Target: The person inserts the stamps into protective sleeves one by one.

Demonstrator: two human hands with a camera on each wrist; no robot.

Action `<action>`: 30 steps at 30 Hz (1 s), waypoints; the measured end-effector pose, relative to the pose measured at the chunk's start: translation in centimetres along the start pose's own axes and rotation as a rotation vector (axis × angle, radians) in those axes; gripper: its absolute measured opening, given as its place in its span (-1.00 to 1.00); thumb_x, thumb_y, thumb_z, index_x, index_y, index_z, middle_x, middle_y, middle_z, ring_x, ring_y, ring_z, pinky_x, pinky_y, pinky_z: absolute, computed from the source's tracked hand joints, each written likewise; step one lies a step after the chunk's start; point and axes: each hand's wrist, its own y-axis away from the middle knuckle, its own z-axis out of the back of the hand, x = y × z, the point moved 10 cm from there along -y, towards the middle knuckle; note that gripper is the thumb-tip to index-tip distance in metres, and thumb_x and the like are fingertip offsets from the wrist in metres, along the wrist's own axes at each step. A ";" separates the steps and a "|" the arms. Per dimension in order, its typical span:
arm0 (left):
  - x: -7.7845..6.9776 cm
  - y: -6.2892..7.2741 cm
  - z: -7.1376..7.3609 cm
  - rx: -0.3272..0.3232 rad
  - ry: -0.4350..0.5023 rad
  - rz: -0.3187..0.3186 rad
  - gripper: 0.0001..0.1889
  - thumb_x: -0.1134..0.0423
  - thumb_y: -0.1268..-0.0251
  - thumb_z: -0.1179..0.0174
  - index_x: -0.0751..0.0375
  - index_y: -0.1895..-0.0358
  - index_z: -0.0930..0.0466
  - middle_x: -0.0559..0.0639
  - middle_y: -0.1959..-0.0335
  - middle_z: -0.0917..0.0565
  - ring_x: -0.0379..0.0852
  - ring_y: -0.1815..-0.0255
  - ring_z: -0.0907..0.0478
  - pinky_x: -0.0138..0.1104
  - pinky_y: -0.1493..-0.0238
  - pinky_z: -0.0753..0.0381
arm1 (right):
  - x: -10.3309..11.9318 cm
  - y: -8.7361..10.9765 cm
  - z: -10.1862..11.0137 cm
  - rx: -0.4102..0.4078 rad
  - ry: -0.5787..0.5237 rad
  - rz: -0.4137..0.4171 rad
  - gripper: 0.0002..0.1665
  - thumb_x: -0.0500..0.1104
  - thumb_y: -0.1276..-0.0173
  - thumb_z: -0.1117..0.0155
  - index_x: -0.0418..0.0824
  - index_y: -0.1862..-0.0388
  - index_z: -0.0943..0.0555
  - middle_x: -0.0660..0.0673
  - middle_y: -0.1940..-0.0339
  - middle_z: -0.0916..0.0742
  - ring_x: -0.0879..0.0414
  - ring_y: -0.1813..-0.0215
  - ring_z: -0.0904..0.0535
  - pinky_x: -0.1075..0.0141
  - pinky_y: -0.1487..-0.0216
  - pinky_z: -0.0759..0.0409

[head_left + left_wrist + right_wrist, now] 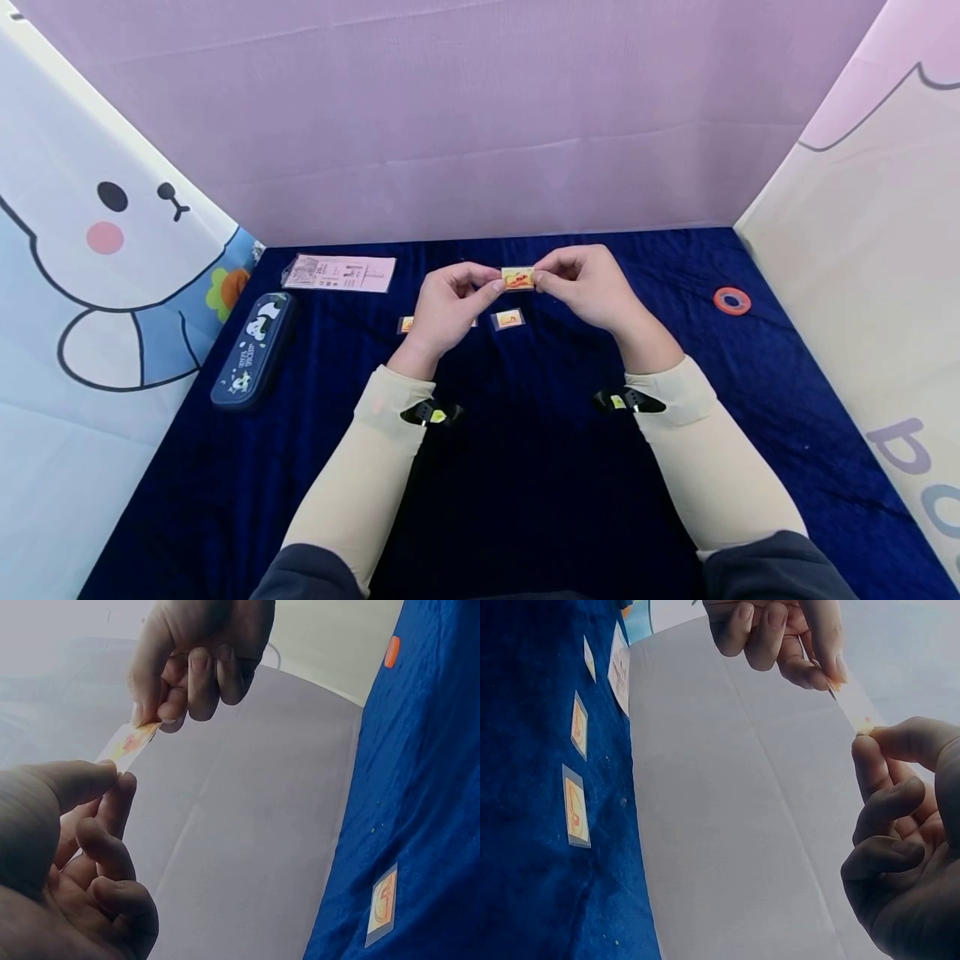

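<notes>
A small yellow-and-red picture card (517,279), about the size of a stamp, is held up between both hands above the dark blue cloth. My left hand (447,304) pinches its left end between thumb and forefinger. At the opposite end, the thumb and forefinger of my right hand (588,287) pinch it too. Below lie similar cards in clear sleeves: one card (508,318) under the held one, another card (406,325) partly behind my left wrist. The right wrist view shows a middle card (580,726) between them, mostly hidden by my left hand in the head view.
A pink printed sheet (367,274) in a clear sleeve lies at the back left. Nearer, a dark blue panda pencil case (255,350) rests by the left edge. An orange-red ring (732,301), like a tape roll, lies far right. Fabric walls (480,125) enclose the back and sides.
</notes>
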 end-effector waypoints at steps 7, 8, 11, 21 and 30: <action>-0.2 0.1 -0.1 0.000 0.005 -0.003 -0.86 0.32 -0.35 -0.46 0.33 0.13 -0.81 -0.01 0.39 -0.76 -0.21 0.68 -0.33 -0.42 0.67 -0.32 | 0.2 0.0 0.0 0.000 0.001 0.008 -0.89 -0.17 -0.47 -0.45 -0.19 0.20 -0.84 -0.09 0.37 -0.80 0.01 0.43 -0.59 0.32 0.41 -0.50; -0.2 0.1 -0.1 -0.001 0.002 -0.003 -0.86 0.32 -0.36 -0.45 0.33 0.13 -0.81 -0.03 0.39 -0.75 -0.21 0.68 -0.33 -0.42 0.67 -0.32 | 0.3 0.0 0.0 0.001 0.001 0.008 -0.89 -0.17 -0.47 -0.45 -0.19 0.20 -0.84 -0.09 0.37 -0.80 0.02 0.43 -0.59 0.32 0.41 -0.51; -0.2 0.1 0.0 -0.005 -0.008 -0.005 -0.87 0.32 -0.36 -0.45 0.32 0.14 -0.81 -0.05 0.40 -0.75 -0.21 0.68 -0.33 -0.41 0.67 -0.33 | 0.3 0.0 0.0 0.001 0.000 0.007 -0.89 -0.17 -0.47 -0.45 -0.19 0.19 -0.84 -0.09 0.36 -0.80 0.02 0.41 -0.61 0.32 0.38 -0.53; -0.2 0.1 -0.2 0.004 0.009 -0.002 -0.85 0.30 -0.37 -0.45 0.33 0.12 -0.80 0.03 0.37 -0.75 -0.20 0.69 -0.33 -0.41 0.67 -0.34 | 0.3 0.0 -0.1 0.011 0.006 0.015 -0.89 -0.19 -0.49 -0.42 -0.19 0.18 -0.83 -0.09 0.36 -0.79 0.01 0.41 -0.61 0.31 0.38 -0.52; -0.3 0.2 -0.4 0.027 0.006 -0.005 -0.85 0.29 -0.40 -0.42 0.31 0.10 -0.79 0.05 0.32 -0.78 -0.19 0.71 -0.34 -0.40 0.67 -0.35 | 0.4 0.0 -0.1 0.009 0.005 0.021 -0.89 -0.17 -0.47 -0.44 -0.19 0.21 -0.82 -0.09 0.39 -0.77 0.05 0.50 -0.49 0.33 0.48 -0.40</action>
